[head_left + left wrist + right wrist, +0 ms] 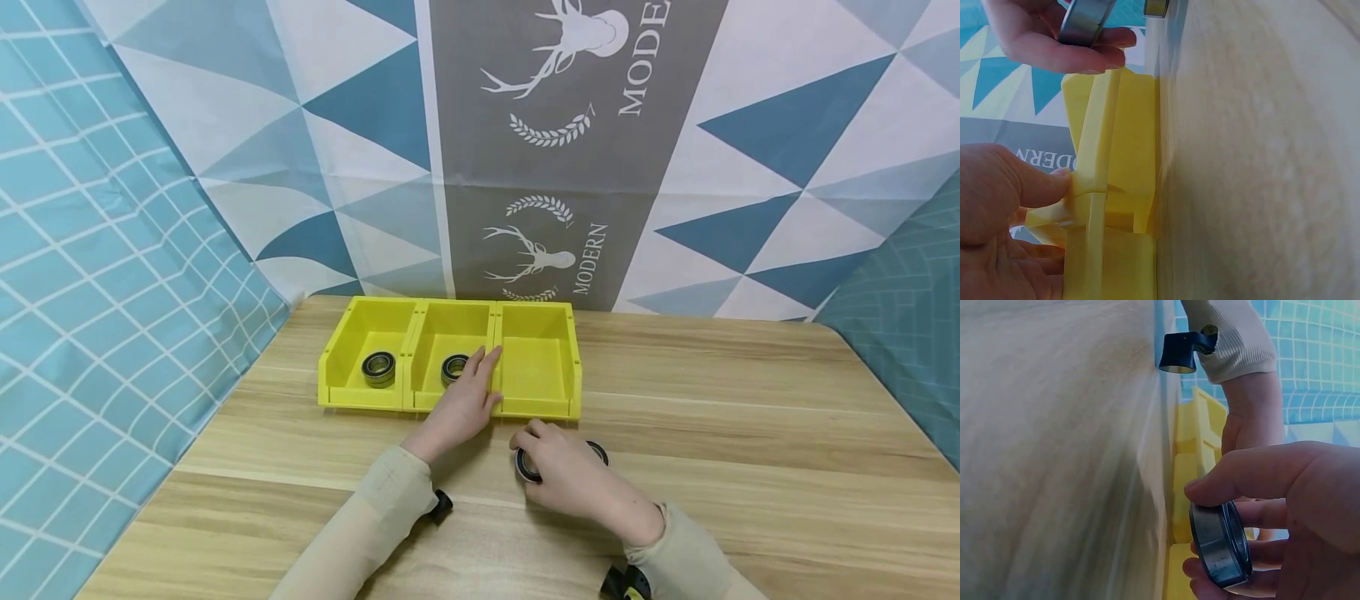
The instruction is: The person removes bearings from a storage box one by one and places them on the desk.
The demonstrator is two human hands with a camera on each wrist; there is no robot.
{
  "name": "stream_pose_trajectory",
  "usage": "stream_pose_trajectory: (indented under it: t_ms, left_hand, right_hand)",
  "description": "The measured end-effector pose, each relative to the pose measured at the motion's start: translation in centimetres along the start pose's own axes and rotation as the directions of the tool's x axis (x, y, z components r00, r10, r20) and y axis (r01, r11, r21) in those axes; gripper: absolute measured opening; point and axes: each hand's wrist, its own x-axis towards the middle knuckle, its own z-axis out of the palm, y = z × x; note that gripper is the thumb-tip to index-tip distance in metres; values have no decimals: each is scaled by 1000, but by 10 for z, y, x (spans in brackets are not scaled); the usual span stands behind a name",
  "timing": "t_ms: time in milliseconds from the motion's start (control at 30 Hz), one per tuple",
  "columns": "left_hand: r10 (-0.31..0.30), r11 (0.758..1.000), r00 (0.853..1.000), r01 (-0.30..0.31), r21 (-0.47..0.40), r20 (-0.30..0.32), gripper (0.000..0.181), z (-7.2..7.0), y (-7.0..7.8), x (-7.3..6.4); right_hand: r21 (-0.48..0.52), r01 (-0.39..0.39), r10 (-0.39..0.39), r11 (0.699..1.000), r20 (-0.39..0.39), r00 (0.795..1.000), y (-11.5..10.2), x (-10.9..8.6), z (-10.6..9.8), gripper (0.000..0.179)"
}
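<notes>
My right hand [566, 471] grips a ball bearing [527, 467] in front of the right-hand bin. In the right wrist view, the thumb lies on the steel outer ring of this bearing [1215, 544] and fingers curl behind it. A second bearing [597, 452], mostly hidden by that hand, is on the table. My left hand [461, 407] rests on the joined yellow bins [450, 406] at the divider between the middle and right ones. Its fingers stretch out over the divider, and its thumb touches the front rim, as the left wrist view shows.
One bearing [378, 369] sits in the left bin and another [454, 367] in the middle bin, partly covered by the left fingers. The bins stand on a wooden table [720, 400] near the patterned back cloth [375, 167]. A blue cloth [90, 275] hangs along the left.
</notes>
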Motion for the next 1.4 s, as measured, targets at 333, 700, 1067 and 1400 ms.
stream_pose_trajectory:
  t_ms: [333, 700, 1067, 1400]
  left_hand:
    - [2, 1000, 1000, -2, -9, -1, 65, 0, 0, 0]
    - [6, 1000, 1000, -6, -19, 5, 65, -1, -1, 0]
    - [-7, 1000, 1000, 7, -22, 13, 64, 0, -2, -1]
    - [-10, 1000, 1000, 10, -18, 20, 64, 0, -2, 0]
  right_hand:
    - [27, -1, 0, 1000, 41, 999, -1, 0, 4, 38]
    - [-11, 11, -10, 1000, 56, 998, -3, -1, 7, 35]
    - [-21, 28, -26, 999, 87, 996, -3, -1, 9, 34]
    - [-21, 19, -17, 1000, 96, 995, -2, -2, 9, 37]
